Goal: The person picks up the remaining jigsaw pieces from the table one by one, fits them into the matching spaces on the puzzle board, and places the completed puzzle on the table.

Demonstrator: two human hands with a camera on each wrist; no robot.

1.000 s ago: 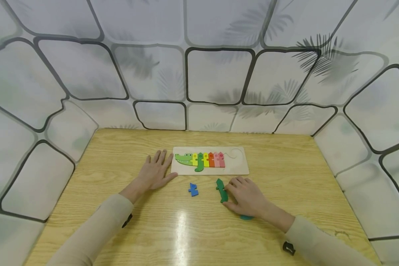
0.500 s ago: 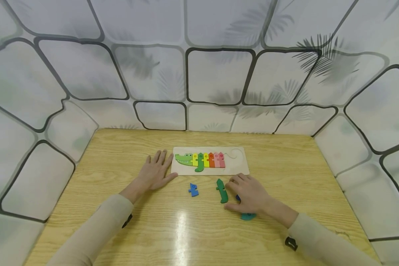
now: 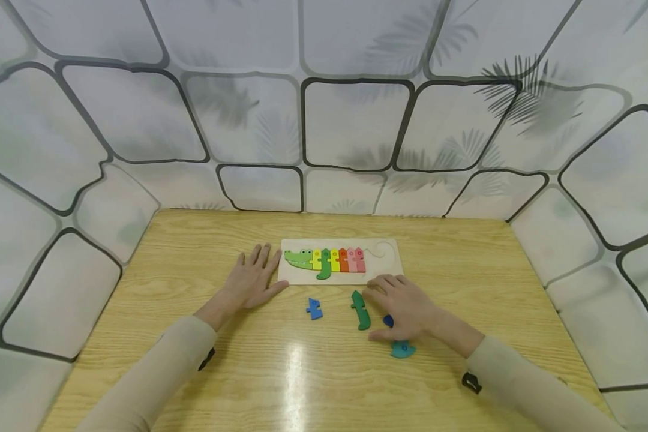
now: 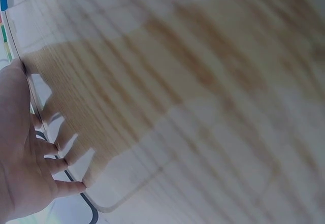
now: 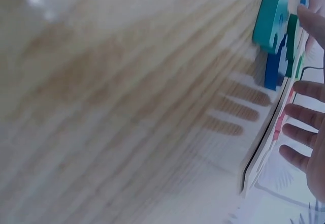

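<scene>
On the table lies a wooden crocodile puzzle board (image 3: 297,276), with a green head and several coloured body pieces set in it. My left hand (image 3: 246,280) rests spread at the board's left edge, thumb at its lower left corner. My right hand (image 3: 405,309) holds nothing; its fingers are loosely extended above a dark blue piece (image 3: 389,321), which it partly covers. Just left of those fingers is a green leg piece (image 3: 360,311). A teal piece (image 3: 403,349) lies below the right hand. Farther left is a small blue puzzle piece (image 3: 314,308).
The wood-grain table (image 3: 216,384) reaches back to a pale wall (image 3: 351,126) with a stone-block pattern. Similar panels rise on both sides. A curly tail groove shows at the board's right end.
My right hand has moved off the green leg piece and slightly up and to the right, uncovering part of the dark blue piece and more of the teal one. The left hand stays still.
</scene>
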